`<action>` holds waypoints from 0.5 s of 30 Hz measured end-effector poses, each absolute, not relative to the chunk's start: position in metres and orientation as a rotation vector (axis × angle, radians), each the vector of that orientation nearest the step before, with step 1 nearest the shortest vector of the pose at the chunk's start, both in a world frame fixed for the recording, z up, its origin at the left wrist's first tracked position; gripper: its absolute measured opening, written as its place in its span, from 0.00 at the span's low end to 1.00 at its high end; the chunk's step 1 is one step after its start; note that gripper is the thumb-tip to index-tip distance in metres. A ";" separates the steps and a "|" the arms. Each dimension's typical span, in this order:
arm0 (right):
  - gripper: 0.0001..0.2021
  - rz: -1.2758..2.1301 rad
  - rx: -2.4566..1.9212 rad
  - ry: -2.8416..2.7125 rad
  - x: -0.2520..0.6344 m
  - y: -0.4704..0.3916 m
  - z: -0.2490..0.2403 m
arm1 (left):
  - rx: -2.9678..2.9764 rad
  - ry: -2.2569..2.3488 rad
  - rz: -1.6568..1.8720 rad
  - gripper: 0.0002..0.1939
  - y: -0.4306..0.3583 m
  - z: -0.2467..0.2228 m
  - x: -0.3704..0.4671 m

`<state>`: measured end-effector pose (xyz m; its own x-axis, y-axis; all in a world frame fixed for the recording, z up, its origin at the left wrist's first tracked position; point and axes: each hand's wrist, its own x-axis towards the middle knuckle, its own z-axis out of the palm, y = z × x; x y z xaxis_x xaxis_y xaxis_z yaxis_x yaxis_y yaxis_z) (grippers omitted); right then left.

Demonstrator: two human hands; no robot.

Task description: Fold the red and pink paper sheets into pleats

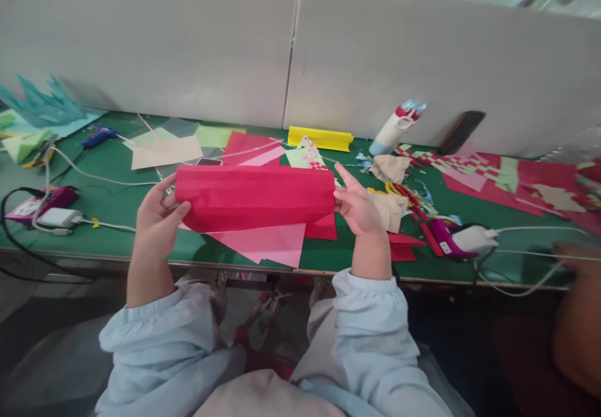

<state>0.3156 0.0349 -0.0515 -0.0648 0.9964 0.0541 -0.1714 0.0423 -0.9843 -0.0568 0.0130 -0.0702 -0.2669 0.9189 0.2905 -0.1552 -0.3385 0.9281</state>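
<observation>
Between my two hands is a wide sheet of red paper (256, 195), creased lengthwise and held up above the table. My left hand (159, 213) grips its left end, thumb in front and fingers behind. At the right end my right hand (359, 207) pinches the edge, with the index finger pointing up and away. Beneath the held sheet lie a pink sheet of paper (277, 245) and more red paper (322, 228), partly hidden. A folded yellow paper strip (320, 139) rests behind, close to the partition.
The green table (103, 179) carries paper scraps, a blue glue gun (99, 135), purple power strips (444, 236) with white cables, a white bottle (393, 130) and a dark upright object (462, 130). Grey partitions (150, 41) stand behind. Another person's arm (582, 317) is at the right.
</observation>
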 end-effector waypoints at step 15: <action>0.33 1.311 -1.050 -1.504 0.328 0.017 -0.041 | 1.372 1.142 1.768 0.33 0.017 -0.056 -0.048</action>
<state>0.3283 0.0167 -0.0415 -0.2774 0.9578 0.0755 0.0559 0.0946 -0.9939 -0.0482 0.0171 -0.0561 -0.2689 0.8632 0.4272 0.0344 -0.4347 0.8999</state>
